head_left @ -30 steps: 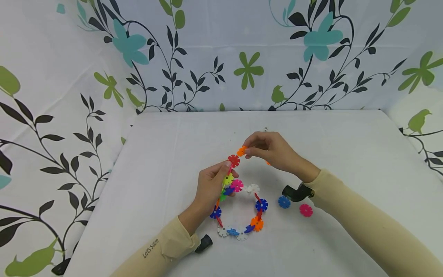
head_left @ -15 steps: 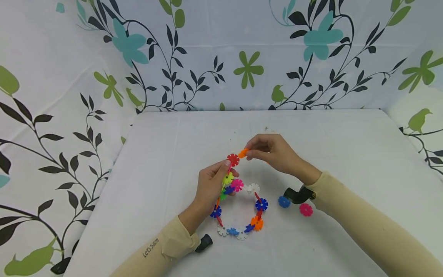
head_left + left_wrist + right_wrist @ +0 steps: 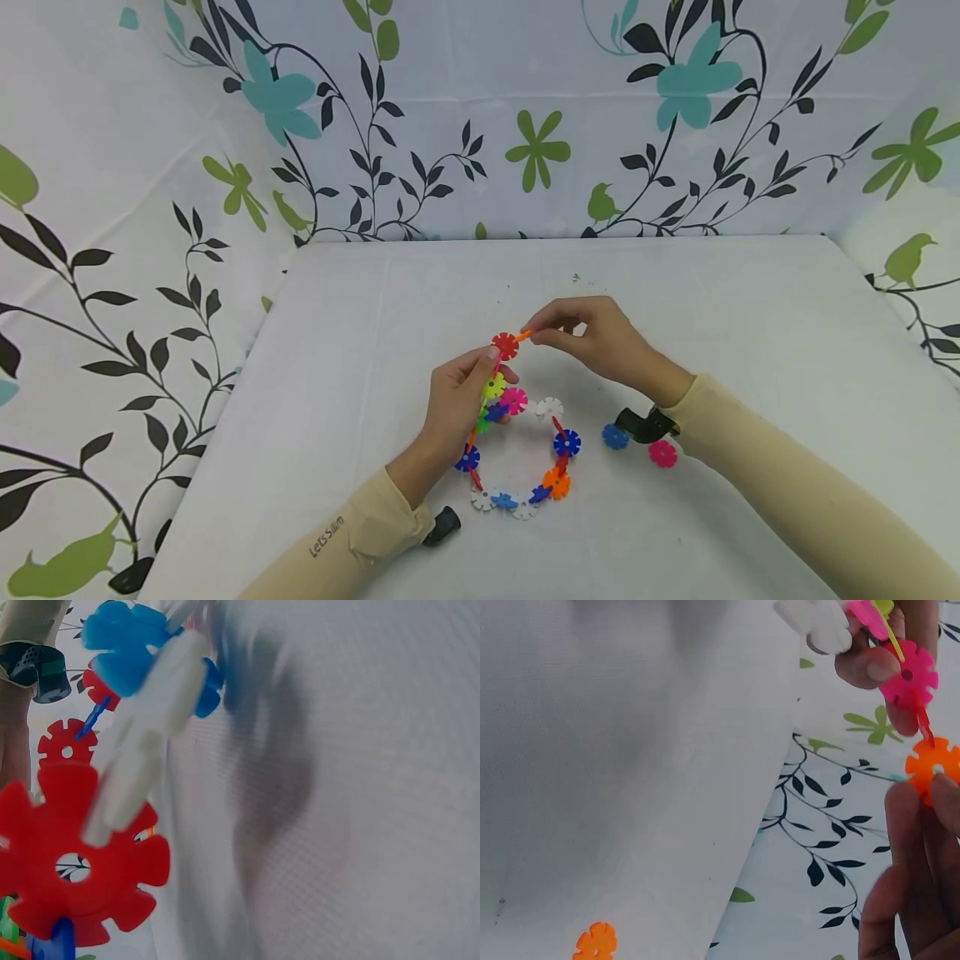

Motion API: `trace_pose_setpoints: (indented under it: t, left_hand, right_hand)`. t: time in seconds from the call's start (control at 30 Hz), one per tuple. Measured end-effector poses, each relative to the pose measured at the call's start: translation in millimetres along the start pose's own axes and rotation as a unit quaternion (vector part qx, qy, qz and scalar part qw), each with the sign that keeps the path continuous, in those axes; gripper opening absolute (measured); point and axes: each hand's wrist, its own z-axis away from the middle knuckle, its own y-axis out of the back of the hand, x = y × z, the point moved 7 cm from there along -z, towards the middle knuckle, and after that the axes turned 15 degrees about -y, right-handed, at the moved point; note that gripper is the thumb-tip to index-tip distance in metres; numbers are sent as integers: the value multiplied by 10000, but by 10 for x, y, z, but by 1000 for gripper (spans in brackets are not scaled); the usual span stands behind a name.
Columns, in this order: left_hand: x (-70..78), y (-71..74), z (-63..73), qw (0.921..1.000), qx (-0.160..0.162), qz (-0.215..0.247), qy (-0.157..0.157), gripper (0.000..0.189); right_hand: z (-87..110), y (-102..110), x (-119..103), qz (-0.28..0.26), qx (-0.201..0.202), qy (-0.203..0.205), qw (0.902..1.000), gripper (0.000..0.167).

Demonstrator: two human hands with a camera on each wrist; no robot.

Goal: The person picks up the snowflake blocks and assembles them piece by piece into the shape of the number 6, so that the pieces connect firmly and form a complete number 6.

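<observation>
In the head view, my left hand (image 3: pixel 459 400) grips a chain of notched plastic discs near its upper end, thumb by a red disc (image 3: pixel 506 345). My right hand (image 3: pixel 588 340) pinches an orange disc (image 3: pixel 526 336), seen edge-on against the red one. The right wrist view has the orange disc (image 3: pixel 932 759) meeting the red disc, which joins a pink disc (image 3: pixel 910 673) by the left fingers. Below, the multicoloured chain (image 3: pixel 557 483) curves into a ring on the table. Large red (image 3: pixel 75 862) and blurred white discs (image 3: pixel 146 742) show close up in the left wrist view.
A loose blue disc (image 3: pixel 616 437) and a pink disc (image 3: pixel 663 454) lie right of the ring. Another orange disc (image 3: pixel 596 943) lies on the white table (image 3: pixel 360 333). Black wrist straps (image 3: pixel 442 527) hang at both sleeves. A leaf-patterned cloth (image 3: pixel 450 108) stands behind.
My right hand has moved slightly down and left, turning the orange disc edge-on at the red disc's rim. The left hand stays nearly still.
</observation>
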Motion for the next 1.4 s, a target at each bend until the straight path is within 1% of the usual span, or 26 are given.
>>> trace_pose_setpoints:
  t: [0.1, 0.17, 0.27, 0.37, 0.47, 0.67, 0.77, 0.87, 1.0, 1.13, 1.23, 1.33, 1.4]
  left_hand:
    - [15, 2, 3, 10000, -49, -25, -41, 35]
    - [23, -2, 2, 9998, -151, -88, -65, 35]
    - [41, -24, -6, 9984, -469, -268, -182, 35]
    - [74, -55, -16, 9951, -820, -435, -340, 35]
    - [100, -77, -22, 9930, -1003, -473, -402, 34]
    - [88, -101, -19, 9940, -1039, -269, -205, 33]
    - [65, -112, -10, 9947, -1002, -206, -73, 34]
    - [47, -119, -4, 9953, -943, -201, -23, 35]
    - [31, -131, 3, 9963, -836, -184, 51, 35]
    - [23, -145, 10, 9963, -824, -212, 111, 34]
    - [28, -145, 13, 9951, -928, -340, 64, 34]
    - [43, -145, 10, 9915, -1171, -563, -68, 36]
    - [51, -143, 6, 9880, -1350, -749, -85, 39]
  right_hand:
    - [17, -6, -53, 236, 169, 259, 9992, 15]
    - [19, -10, -65, 311, 242, 352, 9986, 15]
    - [19, -13, -68, 364, 268, 389, 9982, 15]
    - [17, -17, -63, 415, 252, 375, 9981, 15]
    - [13, -18, -49, 464, 246, 382, 9979, 16]
    - [13, -19, -36, 524, 218, 478, 9972, 16]
    - [20, -29, -28, 494, 189, 515, 9973, 16]
    - [31, -45, -17, 435, 184, 570, 9973, 17]
    - [66, -52, -14, 272, 311, 794, 9960, 20]
    - [94, -54, -3, 110, 388, 991, 9943, 21]
    - [89, -63, 12, 132, 318, 993, 9945, 21]
    - [79, -69, 23, 161, 231, 951, 9951, 22]
    - [72, -70, 30, 140, 211, 927, 9954, 22]
